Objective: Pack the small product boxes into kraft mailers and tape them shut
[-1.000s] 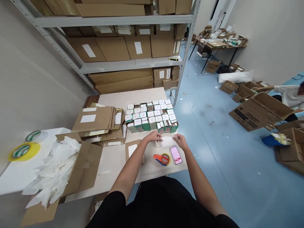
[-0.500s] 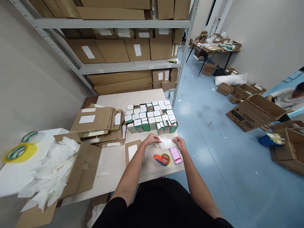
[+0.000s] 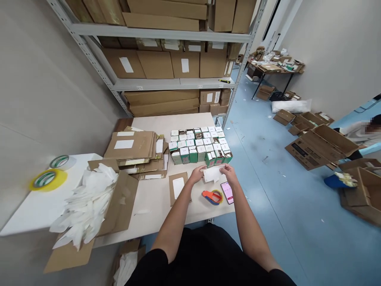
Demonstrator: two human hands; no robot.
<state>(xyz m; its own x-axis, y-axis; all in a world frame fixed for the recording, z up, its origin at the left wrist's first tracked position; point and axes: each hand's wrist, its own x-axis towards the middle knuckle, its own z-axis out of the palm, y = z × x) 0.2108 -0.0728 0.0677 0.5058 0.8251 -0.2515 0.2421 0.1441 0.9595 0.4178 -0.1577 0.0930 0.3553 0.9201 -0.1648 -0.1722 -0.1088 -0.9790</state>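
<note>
Between my two hands is a small white paper-like piece (image 3: 212,174), with a loose flap hanging at its lower edge; whether it is a sheet or a small box I cannot tell. My left hand (image 3: 197,174) pinches its left end, and my right hand (image 3: 228,173) pinches the right end. Just beyond stand rows of small white and green boxes (image 3: 201,151), a few with open tops. Orange-handled scissors (image 3: 212,196) lie nearer my body, beside a phone (image 3: 228,193) with a pink screen. A flat cardboard piece with a white label (image 3: 178,187) lies by my left forearm.
Flattened cardboard boxes (image 3: 131,147) are stacked at the left. An open carton of white paper (image 3: 89,202) and tape rolls (image 3: 49,179) sit farther left. A shelving rack (image 3: 175,83) with cartons rises behind the table. Cartons (image 3: 321,147) and a person (image 3: 361,131) are at the right.
The view has shifted, so the table appears farther right. Both hands still hold the white piece, which has tilted and now shows a flap hanging down.
</note>
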